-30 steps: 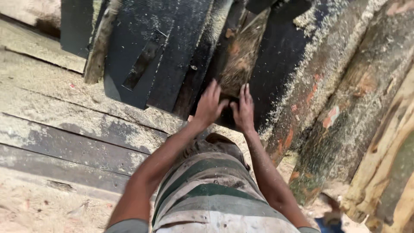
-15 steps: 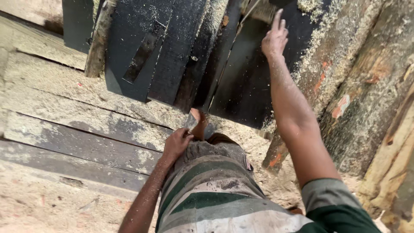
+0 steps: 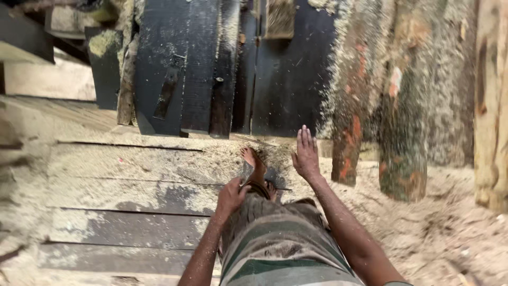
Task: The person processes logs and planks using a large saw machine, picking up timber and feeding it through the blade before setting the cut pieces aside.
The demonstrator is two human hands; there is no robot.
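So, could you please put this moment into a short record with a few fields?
Setting: sawdust-covered wooden planks before dark upright boards.
Left hand: resting by the knee, on the striped garment; holds nothing visible.
Right hand: open, fingers spread, empty, raised above the sawdust.
Foot: bare, on the planks.
To the right: rough logs with reddish patches.

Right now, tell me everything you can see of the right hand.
The right hand is bare and open, fingers straight and close together, pointing up toward the dark planks. Its back faces the camera, flecked with sawdust. It holds nothing and hangs in the air above the sawdust-covered floor boards, just right of the foot. The bare forearm runs down to the lower right. Whether the fingertips touch anything cannot be told.
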